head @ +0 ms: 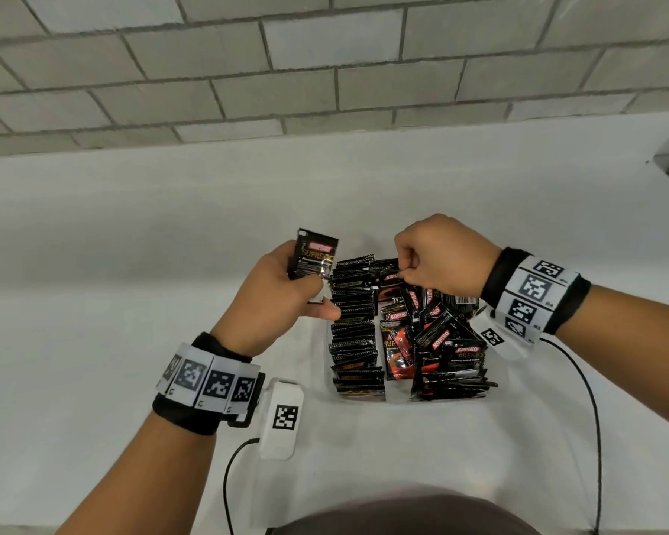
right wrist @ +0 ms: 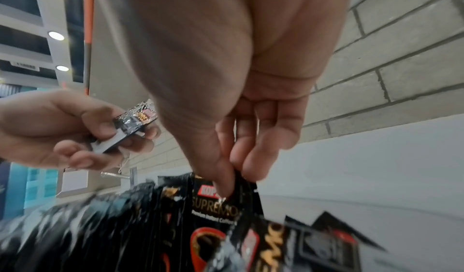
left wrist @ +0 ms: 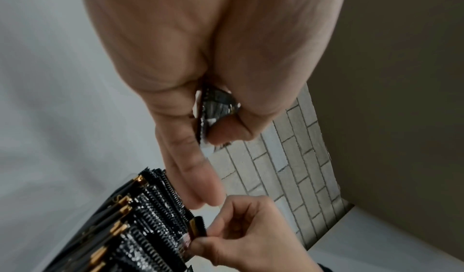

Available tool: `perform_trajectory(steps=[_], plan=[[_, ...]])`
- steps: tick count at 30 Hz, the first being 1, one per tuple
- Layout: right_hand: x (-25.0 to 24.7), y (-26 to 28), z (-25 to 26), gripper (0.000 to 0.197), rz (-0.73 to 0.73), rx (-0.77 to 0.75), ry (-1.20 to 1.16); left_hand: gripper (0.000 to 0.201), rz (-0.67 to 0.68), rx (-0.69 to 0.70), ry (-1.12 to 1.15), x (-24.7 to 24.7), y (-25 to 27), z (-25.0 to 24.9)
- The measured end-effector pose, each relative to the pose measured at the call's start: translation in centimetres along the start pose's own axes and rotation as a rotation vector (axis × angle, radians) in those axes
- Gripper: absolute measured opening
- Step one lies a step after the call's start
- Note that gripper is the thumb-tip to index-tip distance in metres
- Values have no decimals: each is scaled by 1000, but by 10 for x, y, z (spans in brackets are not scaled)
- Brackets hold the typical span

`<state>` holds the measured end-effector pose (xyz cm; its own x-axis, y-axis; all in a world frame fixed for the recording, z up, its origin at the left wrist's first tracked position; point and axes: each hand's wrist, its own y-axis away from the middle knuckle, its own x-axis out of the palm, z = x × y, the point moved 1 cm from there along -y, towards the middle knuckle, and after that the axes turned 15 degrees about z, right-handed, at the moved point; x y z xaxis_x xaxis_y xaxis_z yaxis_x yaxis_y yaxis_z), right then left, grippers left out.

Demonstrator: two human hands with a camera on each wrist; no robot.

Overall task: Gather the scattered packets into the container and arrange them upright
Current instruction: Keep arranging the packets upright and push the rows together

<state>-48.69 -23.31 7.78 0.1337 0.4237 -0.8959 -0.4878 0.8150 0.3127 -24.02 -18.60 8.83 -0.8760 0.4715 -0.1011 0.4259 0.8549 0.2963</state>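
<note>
A clear container (head: 397,392) on the white table holds black coffee packets. A tidy upright row (head: 354,330) (left wrist: 140,216) fills its left side. Jumbled packets (head: 435,341) lie tilted in its right side. My left hand (head: 306,287) (left wrist: 211,129) (right wrist: 100,131) hovers just left of the container's far end and grips a small stack of packets (head: 314,258) (left wrist: 216,107) (right wrist: 135,119). My right hand (head: 402,274) (right wrist: 233,177) (left wrist: 226,234) reaches down at the far end and pinches the top edge of one packet (head: 391,278) (right wrist: 247,189) (left wrist: 197,226) there.
A grey brick wall (head: 325,71) rises behind the white table (head: 132,245). A white tagged box (head: 282,418) sits below my left wrist, with a black cable (head: 228,476) trailing toward me. Another cable (head: 595,418) runs from the right wrist.
</note>
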Motion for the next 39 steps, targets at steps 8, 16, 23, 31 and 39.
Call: perform_trajectory(steps=[8,16,23,31,39], plan=[[3,-9,4,23,53,31,-91,21,-7,-21,-28,3,0,-4],[-34,18,17,25,-101,19,-422,17,-39,99,-71,-2,-3,-5],[-31,27,37,19,31,-122,-937,30,-63,358,-561,16,-9,-22],[-44,29,-3,11,-115,0,-765,34,32,292,-766,15,-18,-9],[-21,13,-4,14,-42,-24,-305,52,294,73,-1126,26,-27,11]])
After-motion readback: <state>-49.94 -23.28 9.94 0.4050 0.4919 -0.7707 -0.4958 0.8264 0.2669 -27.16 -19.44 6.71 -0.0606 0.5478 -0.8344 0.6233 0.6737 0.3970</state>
